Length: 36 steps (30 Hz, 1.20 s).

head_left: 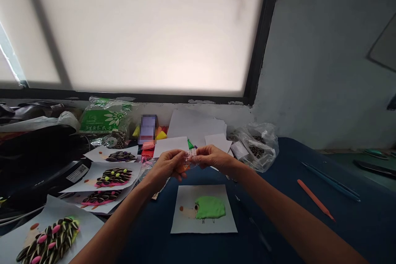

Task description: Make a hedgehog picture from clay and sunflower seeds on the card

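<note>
Above the dark blue table, my left hand (pixel 168 165) and my right hand (pixel 214 158) meet at a small clear plastic bag (pixel 191 156). Orange stuff that looks like modelling clay (pixel 182 168) shows through it beside my left fingers. My right fingers pinch the bag's other end. Below my hands lies a white card (pixel 185 225) with a hedgehog shape on it. Its body is flat green clay (pixel 210 207); the pale snout has a brown nose and a dark eye, and small legs are drawn underneath.
At left lie several cards with seed-covered hedgehogs (pixel 114 176), near a black bag (pixel 37 161) and a green seed packet (pixel 103 117). White paper (pixel 196 126) and a plastic bag of seeds (pixel 258 146) stand behind. An orange tool (pixel 315 200) and blue tweezers (pixel 331 181) lie right.
</note>
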Each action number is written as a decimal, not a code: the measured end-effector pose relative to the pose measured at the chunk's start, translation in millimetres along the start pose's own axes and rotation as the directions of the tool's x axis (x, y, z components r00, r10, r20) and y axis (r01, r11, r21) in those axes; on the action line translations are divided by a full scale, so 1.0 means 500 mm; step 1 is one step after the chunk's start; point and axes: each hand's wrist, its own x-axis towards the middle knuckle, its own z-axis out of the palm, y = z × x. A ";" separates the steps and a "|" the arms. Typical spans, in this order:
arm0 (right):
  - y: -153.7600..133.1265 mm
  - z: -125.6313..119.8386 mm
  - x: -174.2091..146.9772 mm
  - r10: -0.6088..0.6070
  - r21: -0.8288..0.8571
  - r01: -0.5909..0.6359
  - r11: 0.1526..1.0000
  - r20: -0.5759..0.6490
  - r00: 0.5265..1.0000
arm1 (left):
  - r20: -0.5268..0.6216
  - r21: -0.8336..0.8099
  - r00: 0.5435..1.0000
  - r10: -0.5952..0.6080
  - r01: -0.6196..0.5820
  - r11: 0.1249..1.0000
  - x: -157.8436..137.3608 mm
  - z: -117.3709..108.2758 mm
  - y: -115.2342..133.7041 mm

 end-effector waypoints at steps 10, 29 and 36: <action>0.006 0.001 0.001 0.001 -0.060 -0.003 0.998 -0.032 0.999 | -0.029 0.000 1.000 -0.012 0.012 1.000 0.000 0.001 0.000; -0.006 -0.001 -0.005 0.017 -0.111 -0.012 0.994 0.046 0.999 | 0.029 0.021 0.999 -0.045 0.045 0.999 -0.004 0.006 0.003; 0.008 0.003 0.005 -0.003 -0.152 0.001 0.988 -0.008 1.000 | -0.016 0.085 0.997 -0.078 0.079 0.993 -0.009 0.005 0.010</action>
